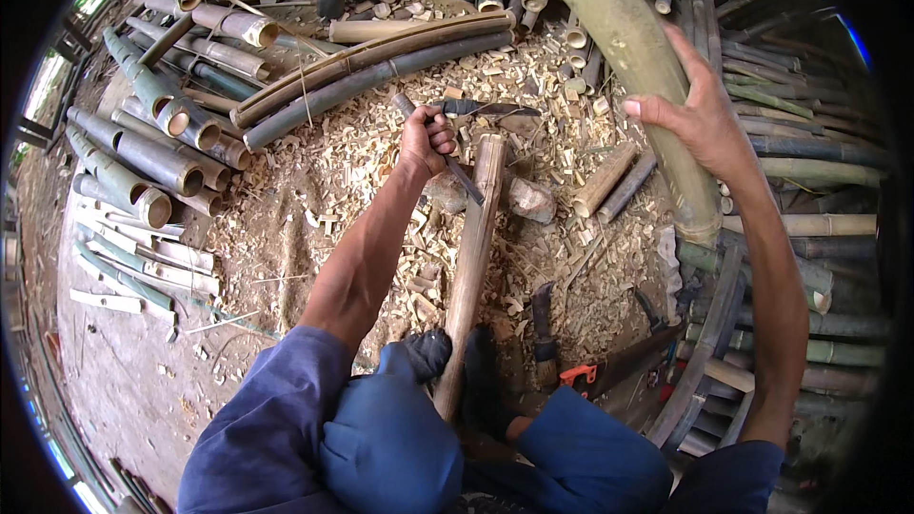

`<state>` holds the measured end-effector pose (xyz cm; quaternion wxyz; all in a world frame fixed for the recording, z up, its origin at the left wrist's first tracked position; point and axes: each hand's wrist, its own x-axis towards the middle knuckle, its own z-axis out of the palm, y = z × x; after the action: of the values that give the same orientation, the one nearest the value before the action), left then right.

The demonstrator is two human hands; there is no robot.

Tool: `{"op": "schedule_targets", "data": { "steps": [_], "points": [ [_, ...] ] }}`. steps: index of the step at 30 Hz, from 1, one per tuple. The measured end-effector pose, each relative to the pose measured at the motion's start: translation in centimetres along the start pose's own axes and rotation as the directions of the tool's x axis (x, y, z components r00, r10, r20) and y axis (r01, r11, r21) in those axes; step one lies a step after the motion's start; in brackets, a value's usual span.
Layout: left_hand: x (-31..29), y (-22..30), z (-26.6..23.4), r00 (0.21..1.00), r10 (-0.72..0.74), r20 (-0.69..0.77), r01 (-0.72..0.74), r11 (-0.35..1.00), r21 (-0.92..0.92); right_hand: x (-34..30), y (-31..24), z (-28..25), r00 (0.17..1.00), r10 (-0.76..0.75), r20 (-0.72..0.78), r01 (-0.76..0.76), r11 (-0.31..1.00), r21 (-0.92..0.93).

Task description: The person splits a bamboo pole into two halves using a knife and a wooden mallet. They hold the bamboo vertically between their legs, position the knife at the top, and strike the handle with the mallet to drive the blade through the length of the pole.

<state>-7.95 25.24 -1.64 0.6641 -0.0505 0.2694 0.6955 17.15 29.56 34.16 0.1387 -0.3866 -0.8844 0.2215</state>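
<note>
Left hand [430, 140] with narrow tool [465, 181], upper middle of frame; right hand [702, 116] with thick bamboo pole [636, 57], upper right.
Left fingers: clamped round the tool, its dark end over the wooden bar [471, 276] at centre; contact, from where I stand, uncertain. Right: thumb apart from fingers, holding the pole. Risks, as judged: pole slipping, given its girth and a one-handed hold; bar shifting, given loose shavings [333, 195]; left knuckles nicked, given a knife [476, 108] lying just beyond them.
</note>
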Motion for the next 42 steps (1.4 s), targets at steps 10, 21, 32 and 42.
{"op": "schedule_targets", "data": {
  "steps": [10,21,32,42],
  "points": [
    [2.7,-0.3,-1.0,0.999,-0.018,0.028,0.018,1.000,0.008,-10.9,-0.1,4.0,0.975,0.214,-0.052,-0.183,0.918,0.352],
    [-9.0,0.8,10.7,0.914,0.037,0.403,-0.273,0.792,0.546,-23.7,4.2,11.9,0.770,0.623,-0.139,-0.354,0.597,0.719],
    [-3.0,-5.6,17.3,0.932,-0.185,0.313,-0.200,0.458,0.866,-27.5,8.6,14.2,0.639,0.759,-0.127,-0.374,0.451,0.810],
    [1.9,-6.6,19.0,0.828,-0.499,0.256,-0.090,0.332,0.939,-27.2,9.4,14.0,0.617,0.781,-0.094,-0.387,0.405,0.828]
  ]
}}
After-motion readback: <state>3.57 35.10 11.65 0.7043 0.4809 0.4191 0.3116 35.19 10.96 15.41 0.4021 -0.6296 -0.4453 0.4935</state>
